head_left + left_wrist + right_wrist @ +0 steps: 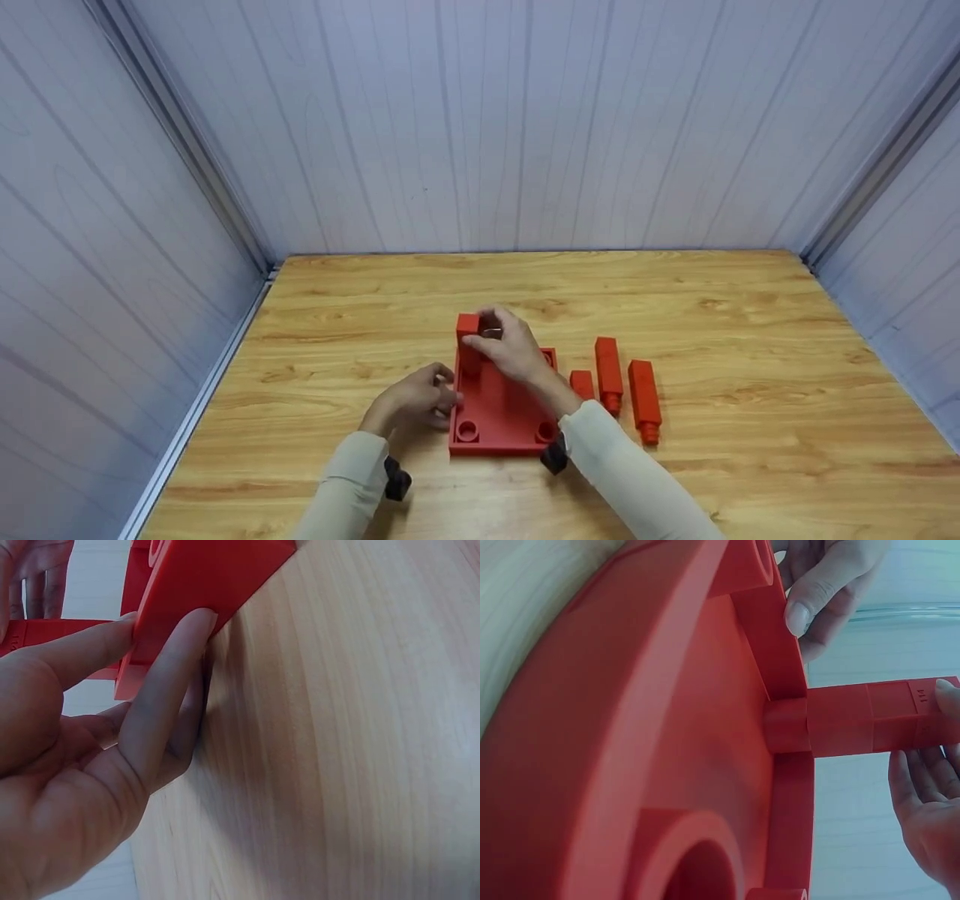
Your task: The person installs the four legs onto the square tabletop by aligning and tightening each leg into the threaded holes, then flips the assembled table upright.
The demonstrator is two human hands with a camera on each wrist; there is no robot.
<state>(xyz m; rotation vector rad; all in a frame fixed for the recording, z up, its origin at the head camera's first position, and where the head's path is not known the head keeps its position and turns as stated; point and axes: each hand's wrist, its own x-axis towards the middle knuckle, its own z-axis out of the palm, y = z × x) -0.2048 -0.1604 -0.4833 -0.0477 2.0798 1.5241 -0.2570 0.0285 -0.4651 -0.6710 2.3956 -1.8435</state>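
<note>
A red square tray-like base (504,409) with a raised rim and round corner sockets lies on the table in front of me. At its far left corner a red square-section leg (468,327) stands upright, its lower end meeting the socket (786,726) in the right wrist view. My right hand (516,354) pinches the upper part of this leg between thumb and fingers. Along the left side, my left hand (418,396) grips the rim, thumb over its edge and fingers against the outer wall (202,585).
To the right of the base lie more red legs: a short-looking one (582,383) partly behind my right forearm, a longer one (608,367), and another (644,394) with a stepped round end. Pale panels (480,127) enclose the wooden table (750,360).
</note>
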